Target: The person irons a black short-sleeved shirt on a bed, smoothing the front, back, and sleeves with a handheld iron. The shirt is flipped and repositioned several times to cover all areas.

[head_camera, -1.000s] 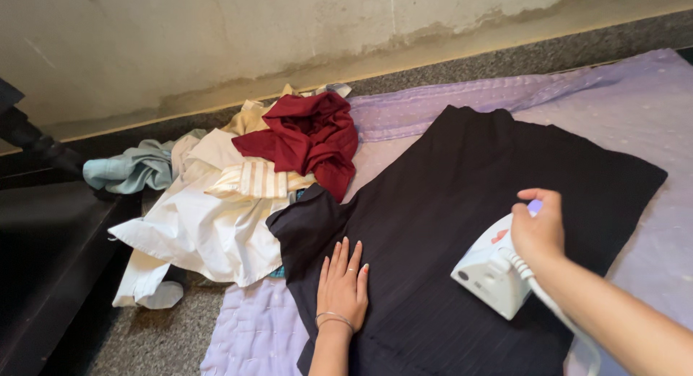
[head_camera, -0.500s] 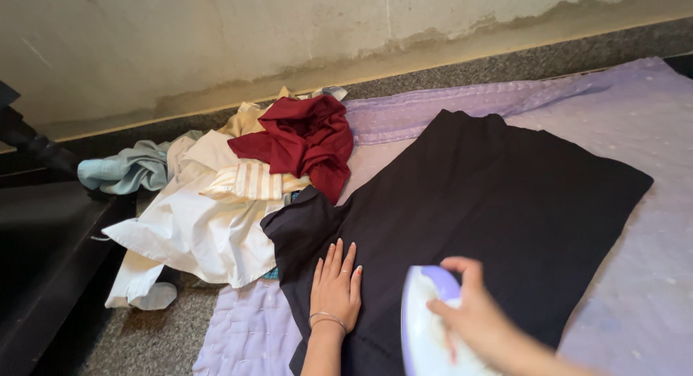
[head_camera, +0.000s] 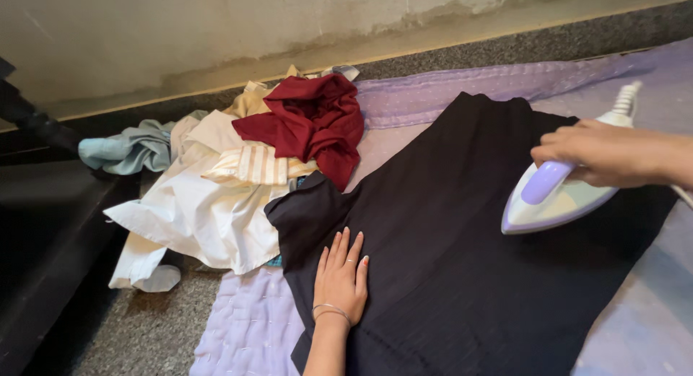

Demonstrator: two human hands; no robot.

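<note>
Right hand (head_camera: 603, 154) fingers clamp the iron (head_camera: 557, 198) handle at three o'clock, sole flat on the black garment (head_camera: 462, 239), while the left hand (head_camera: 341, 281), fingers together, pins the cloth taut at six, laundry pile (head_camera: 245, 167) waiting at ten.

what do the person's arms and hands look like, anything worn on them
Both forearms are bare, with no sleeves in view. The left hand has a thin metal bangle round the wrist, a slim ring on one finger and light-coloured nails. The right hand shows no bracelet; rings there cannot be made out.
</note>
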